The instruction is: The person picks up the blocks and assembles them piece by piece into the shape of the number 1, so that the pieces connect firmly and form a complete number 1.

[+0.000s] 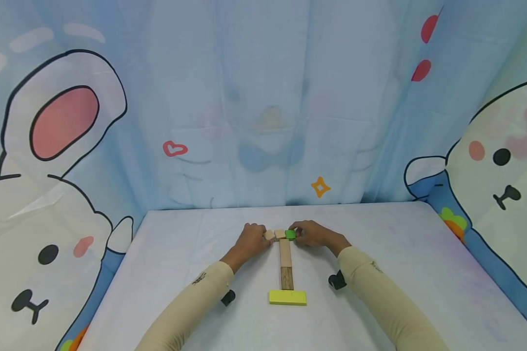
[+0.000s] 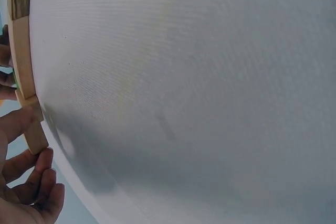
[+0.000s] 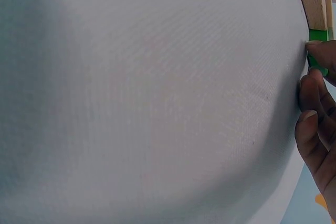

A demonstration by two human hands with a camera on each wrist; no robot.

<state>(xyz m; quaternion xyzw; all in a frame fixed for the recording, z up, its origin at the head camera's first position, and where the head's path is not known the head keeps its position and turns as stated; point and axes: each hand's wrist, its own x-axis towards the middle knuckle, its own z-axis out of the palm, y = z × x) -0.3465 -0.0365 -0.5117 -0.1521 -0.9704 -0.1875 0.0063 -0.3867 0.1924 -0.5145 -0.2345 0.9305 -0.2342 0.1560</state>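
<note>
On the white table, my left hand (image 1: pixel 251 239) pinches a small plain wooden block (image 1: pixel 269 235) between thumb and fingers. My right hand (image 1: pixel 311 234) has its thumb and fingertips on a small green block (image 1: pixel 290 235), pinching it by the outer end. Between these two sits another plain wooden block (image 1: pixel 280 234), so the three form a short row. Below the row, a light wooden block (image 1: pixel 285 253) and a dark-grained block (image 1: pixel 287 279) run end to end towards me. A flat yellow block (image 1: pixel 287 297) lies crosswise at the near end. The left wrist view shows the pinched wooden block (image 2: pixel 37 139) angled under the thumb.
The white tablecloth (image 1: pixel 193 234) spreads to both sides of the blocks. Behind it hangs a blue curtain (image 1: pixel 263 97) printed with cartoon animals. Small black devices (image 1: pixel 337 280) are worn at both wrists, under the beige sleeves (image 1: pixel 391 302).
</note>
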